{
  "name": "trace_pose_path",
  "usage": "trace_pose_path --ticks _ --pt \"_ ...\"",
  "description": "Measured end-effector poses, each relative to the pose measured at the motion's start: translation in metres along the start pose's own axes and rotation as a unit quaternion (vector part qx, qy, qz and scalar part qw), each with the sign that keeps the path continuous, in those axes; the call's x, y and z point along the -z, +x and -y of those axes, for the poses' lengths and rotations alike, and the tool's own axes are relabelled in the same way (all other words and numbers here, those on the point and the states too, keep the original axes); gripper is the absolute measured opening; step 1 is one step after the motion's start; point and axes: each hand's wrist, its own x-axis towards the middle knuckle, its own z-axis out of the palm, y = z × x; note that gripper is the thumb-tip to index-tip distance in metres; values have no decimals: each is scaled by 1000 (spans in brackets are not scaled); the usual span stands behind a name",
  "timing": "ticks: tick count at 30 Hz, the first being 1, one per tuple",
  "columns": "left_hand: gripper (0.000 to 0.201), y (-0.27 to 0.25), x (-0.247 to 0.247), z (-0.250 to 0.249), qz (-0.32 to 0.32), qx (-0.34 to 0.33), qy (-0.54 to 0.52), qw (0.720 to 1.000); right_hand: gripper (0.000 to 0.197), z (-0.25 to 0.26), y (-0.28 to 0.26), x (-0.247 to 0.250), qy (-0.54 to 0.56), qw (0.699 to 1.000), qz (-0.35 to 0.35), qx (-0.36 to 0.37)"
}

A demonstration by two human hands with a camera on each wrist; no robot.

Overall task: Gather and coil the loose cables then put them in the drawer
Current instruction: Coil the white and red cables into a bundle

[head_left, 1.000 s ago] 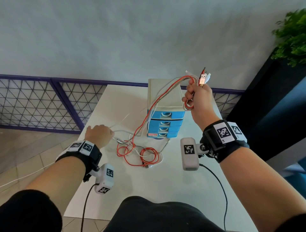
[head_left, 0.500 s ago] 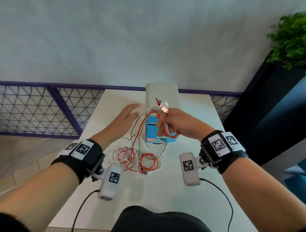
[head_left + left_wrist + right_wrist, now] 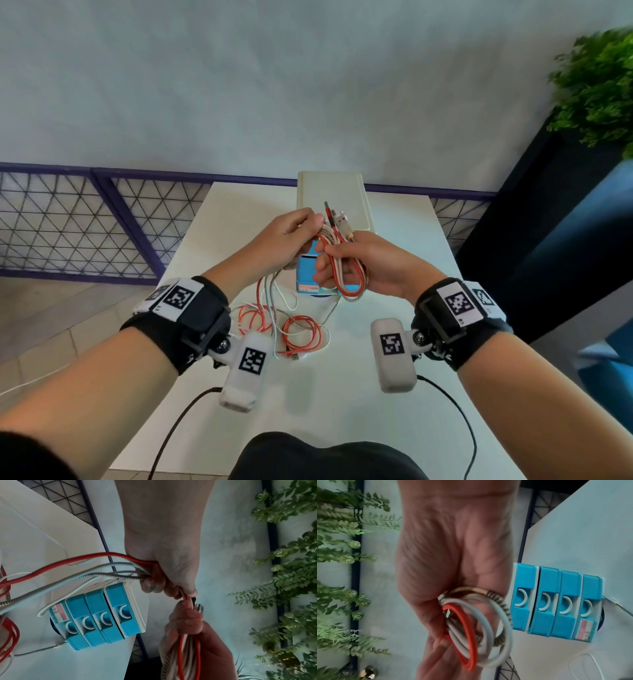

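Note:
Both hands meet above the table in front of the drawer unit [image 3: 332, 198]. My right hand [image 3: 356, 263] grips a coiled loop of red, white and metal-braided cables [image 3: 346, 274] [image 3: 471, 628], with the plugs [image 3: 337, 217] sticking up past its thumb. My left hand [image 3: 291, 236] [image 3: 163, 574] grips the same strands just beside it; they trail from its fist [image 3: 85, 568] down to the table. The loose rest of the cables [image 3: 294, 329] lies in red and white loops on the white table [image 3: 342, 411]. The drawer unit's blue drawers [image 3: 96, 616] [image 3: 556, 605] are all shut.
The small cream and blue drawer unit stands at the table's far middle. A purple-framed mesh fence [image 3: 85, 222] runs behind the table on the left. A dark planter with green foliage [image 3: 596, 85] stands at the right. Black wrist-camera leads [image 3: 178, 428] hang over the near edge.
My right hand came down from high at the right to the front of the drawer unit with the cable ends. My left hand left the table and took hold of the strands.

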Motion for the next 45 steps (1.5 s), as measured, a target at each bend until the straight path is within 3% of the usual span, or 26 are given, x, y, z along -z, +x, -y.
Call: trace_pose_path --ticks 4,8,11,13,20,23,25,31,33,37,42,45 --pt "29 2 2 -1 -10 -13 31 999 20 -3 3 -2 32 999 5 3" --pt "30 2 6 3 21 43 76 996 18 -7 12 3 -94 994 -51 21" --pt "50 -4 17 6 126 157 16 979 19 -4 12 15 -156 983 -93 32" --pt "45 -10 24 4 187 216 -55 957 20 -3 10 25 -162 981 -98 31" --pt "43 -13 31 9 269 236 -183 916 17 -3 10 30 -142 985 -90 23" --pt "54 -15 32 16 269 243 -253 897 17 -3 9 30 -150 984 -91 23" --pt "61 -15 31 17 254 235 -251 904 17 -4 9 29 -168 982 -87 23" --pt "79 -6 17 4 159 231 -14 960 18 -5 12 18 -243 966 -89 12" --pt "72 0 13 5 128 212 11 969 21 -5 12 12 -259 962 -85 12" --pt "47 4 8 6 108 188 -88 972 26 -5 11 8 -257 963 -81 22" --pt "35 0 13 5 139 180 -160 961 20 -3 9 15 -186 982 -33 23" --pt "33 -5 17 5 182 202 -207 940 20 -4 12 18 -206 977 -40 31"
